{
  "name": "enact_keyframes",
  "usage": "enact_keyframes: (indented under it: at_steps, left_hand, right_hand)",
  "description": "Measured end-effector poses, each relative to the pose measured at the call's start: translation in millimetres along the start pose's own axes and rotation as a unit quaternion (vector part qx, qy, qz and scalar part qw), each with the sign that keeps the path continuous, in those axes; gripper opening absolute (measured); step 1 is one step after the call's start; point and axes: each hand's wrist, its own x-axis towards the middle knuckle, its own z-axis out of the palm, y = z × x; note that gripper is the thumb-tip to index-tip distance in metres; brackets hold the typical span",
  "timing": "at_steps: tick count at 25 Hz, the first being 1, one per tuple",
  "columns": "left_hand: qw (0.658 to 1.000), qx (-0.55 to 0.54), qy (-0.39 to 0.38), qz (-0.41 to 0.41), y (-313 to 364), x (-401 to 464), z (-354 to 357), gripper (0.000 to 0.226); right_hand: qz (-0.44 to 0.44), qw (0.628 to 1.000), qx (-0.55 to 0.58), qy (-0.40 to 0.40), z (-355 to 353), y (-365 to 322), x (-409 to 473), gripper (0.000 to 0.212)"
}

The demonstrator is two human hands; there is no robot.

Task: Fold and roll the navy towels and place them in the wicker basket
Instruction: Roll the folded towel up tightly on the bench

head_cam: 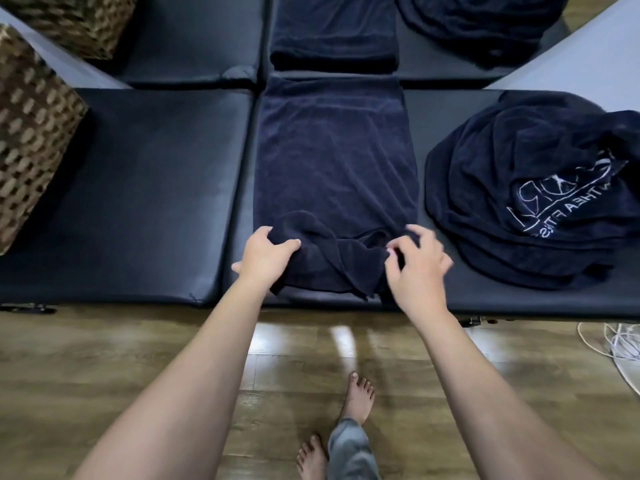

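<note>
Your left hand (268, 252) grips the bunched near edge of the navy towel (334, 161) spread on the black tabletop (138, 188); your right hand (417, 263) hovers blurred, fingers curled, at that edge, grip unclear.

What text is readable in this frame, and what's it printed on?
"THEA" and "FTIS": white print on the top towel of the heap of navy towels at the right, seen upside down and cut off by folds. Partial reading only, not certain.
Large outlined logo letters above that line, on the same towel: too folded and distorted to read.
Nothing legible on the towel being rolled, the wicker basket or the black padded table.
</note>
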Motion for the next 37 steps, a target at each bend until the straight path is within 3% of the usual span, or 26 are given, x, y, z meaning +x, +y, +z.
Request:
enact_keyframes:
  at_steps: [2, 4, 7, 9, 11, 13, 16, 19, 20, 23, 24, 26, 28, 30, 33, 35, 36, 37]
  left_hand:
    - [0.989, -0.148, -0.014, -0.018, -7, 6, -4, 0.024]
    - [0.976, -0.214, -0.017, -0.03, -7, 4, -8, 0.014]
    - [0.973, -0.227, -0.029, -0.032, -7, 7, -10, 0.008]
    - [0.962, -0.268, -0.028, -0.048, -6, 8, -16, 0.004]
    - [0.956, -0.288, -0.014, -0.055, -10, 11, -20, 0.009]
    - [0.968, -0.25, -0.019, -0.031, -14, 10, -18, 0.013]
    - [0.973, -0.23, -0.005, -0.019, -13, 10, -11, 0.017]
    - [0.97, -0.24, 0.02, -0.027, -9, 11, -9, 0.014]
    - [0.97, -0.239, 0.022, -0.032, -10, 13, -8, 0.016]
    - [0.974, -0.223, 0.02, -0.027, -13, 14, -5, 0.019]
    - [0.975, -0.219, 0.025, -0.024, -13, 15, -5, 0.019]
    - [0.977, -0.211, 0.029, -0.021, -15, 18, -9, 0.022]
    - [0.981, -0.19, 0.024, -0.027, -17, 20, -13, 0.026]
    - [0.987, -0.152, 0.031, -0.04, -20, 24, -13, 0.033]
    - [0.993, -0.083, 0.065, -0.05, -17, 27, -10, 0.038]
    - [0.99, -0.016, 0.139, -0.002, -15, 22, -12, 0.026]
    - [0.974, 0.028, 0.211, 0.083, -16, 17, -13, 0.02]
    - [0.936, 0.066, 0.276, 0.207, -17, 8, -13, 0.018]
  right_hand:
    - [-0.085, 0.987, -0.021, -0.131, -2, 4, 0, 0.041]
    - [-0.138, 0.968, -0.066, -0.2, -4, 12, -1, 0.058]
    - [-0.166, 0.975, -0.055, -0.135, 2, 17, 1, 0.035]
    - [-0.08, 0.994, 0.055, -0.043, 3, 11, 9, 0.032]
    - [-0.067, 0.996, 0.052, -0.021, -1, 7, 11, 0.027]
    - [-0.17, 0.978, -0.081, -0.085, -2, 6, 2, 0.046]
    - [-0.253, 0.939, -0.164, -0.163, 0, 7, -6, 0.088]
    - [-0.271, 0.925, -0.205, -0.171, 5, 15, 1, 0.097]
    - [-0.266, 0.931, -0.194, -0.158, 7, 16, 3, 0.09]
    - [-0.224, 0.966, -0.108, -0.069, 17, 14, 3, 0.037]
    - [-0.192, 0.978, -0.069, -0.052, 18, 12, 6, 0.028]
    - [-0.071, 0.995, 0.039, -0.05, 16, 9, 15, 0.033]
    - [0.065, 0.986, 0.138, -0.063, 10, 6, 29, 0.046]
    - [0.117, 0.982, 0.121, -0.089, 5, 1, 40, 0.048]
    - [0.119, 0.98, 0.124, -0.1, 2, -2, 39, 0.014]
    - [0.075, 0.988, 0.105, -0.083, -1, -1, 30, 0.042]
    - [0.065, 0.995, 0.055, -0.058, -1, 0, 24, 0.059]
    - [0.067, 0.997, -0.013, -0.03, 1, -1, 18, 0.073]
